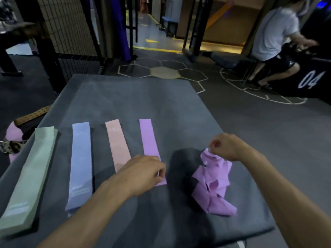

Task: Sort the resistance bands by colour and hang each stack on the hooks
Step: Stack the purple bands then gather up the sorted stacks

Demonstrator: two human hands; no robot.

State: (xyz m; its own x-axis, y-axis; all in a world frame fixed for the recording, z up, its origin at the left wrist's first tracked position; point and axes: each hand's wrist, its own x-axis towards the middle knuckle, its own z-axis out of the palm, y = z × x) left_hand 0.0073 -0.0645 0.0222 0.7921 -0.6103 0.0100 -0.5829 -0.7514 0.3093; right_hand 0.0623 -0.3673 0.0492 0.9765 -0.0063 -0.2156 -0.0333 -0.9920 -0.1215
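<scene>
Dim gym flooring with painted hexagons [165,72] stretches ahead of you, and on it lies a grey mat [136,101] that serves as your sorting surface. Four flat lots of resistance bands lie side by side on the mat, running away from you: a green stack [30,176] at the far left, a blue stack [80,165] beside it, a peach band [118,145] next, and a lilac stack [149,138] on the right. Your left hand [143,174] rests over the near end of the lilac stack, fingers curled and pinching its edge. Well apart to the right sits a crumpled heap of lilac bands [213,187], still tangled. Your right hand [225,145] is above that heap, fingertips pinching the top of one band and holding it up. Off the mat's left edge you have a perforated wooden board [33,114] and something pink [12,133] on the floor. Farther right, a person in a white shirt [274,33] sits by a dark block marked 04 [312,80].
</scene>
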